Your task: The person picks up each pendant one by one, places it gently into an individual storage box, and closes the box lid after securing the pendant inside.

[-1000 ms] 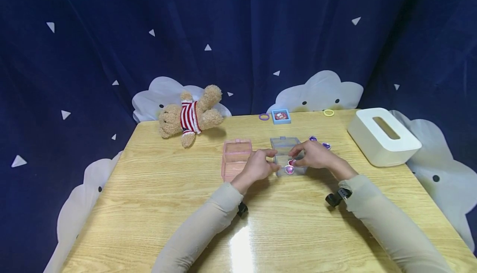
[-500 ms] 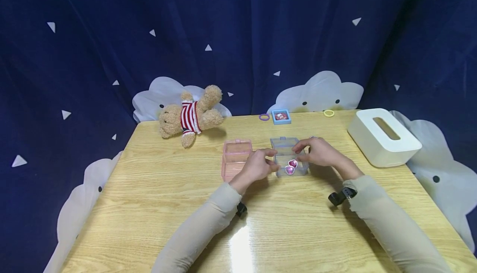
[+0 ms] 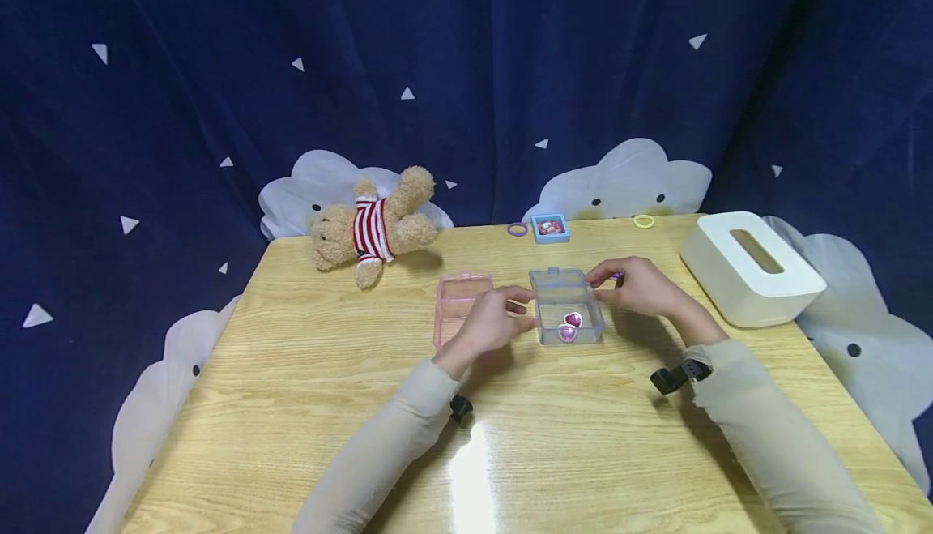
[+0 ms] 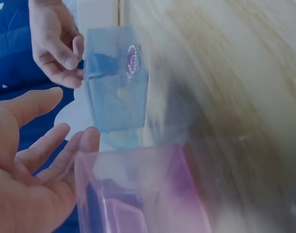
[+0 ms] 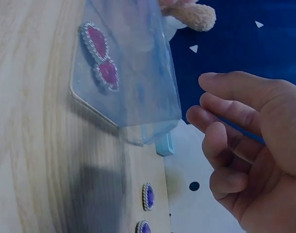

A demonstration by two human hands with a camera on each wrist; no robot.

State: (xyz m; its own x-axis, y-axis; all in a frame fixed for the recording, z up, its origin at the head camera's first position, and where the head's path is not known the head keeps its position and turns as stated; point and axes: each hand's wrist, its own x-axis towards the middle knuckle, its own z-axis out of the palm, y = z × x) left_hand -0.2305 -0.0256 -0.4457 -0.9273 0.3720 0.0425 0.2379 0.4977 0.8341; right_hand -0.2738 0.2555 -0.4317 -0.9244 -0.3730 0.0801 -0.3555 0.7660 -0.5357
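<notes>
A clear blue plastic box (image 3: 551,317) stands with its lid raised at the back. Inside it lie two heart-shaped gems with beaded silver rims, a red-pink gem (image 3: 573,320) and a pinkish-purple gem (image 3: 567,332). My right hand (image 3: 636,287) hovers by the box's right side, fingers bent loosely and nothing in them. At the box's left side is my left hand (image 3: 494,323), fingers extended and holding nothing. It partly covers a clear pink box (image 3: 465,285), also with its lid up. Two purple gems, one (image 5: 148,196) and another (image 5: 144,227), lie beyond the right hand, mostly hidden in the head view.
Along the table's back edge are a purple ring (image 3: 517,229), a blue square frame (image 3: 550,228) and a yellow ring (image 3: 643,221). A teddy bear (image 3: 372,230) lies at the back left. On the right stands a white tissue box (image 3: 754,271).
My right hand has let go of the red-pink gem inside the blue box and withdrawn up and to the right. My left hand has shifted slightly left.
</notes>
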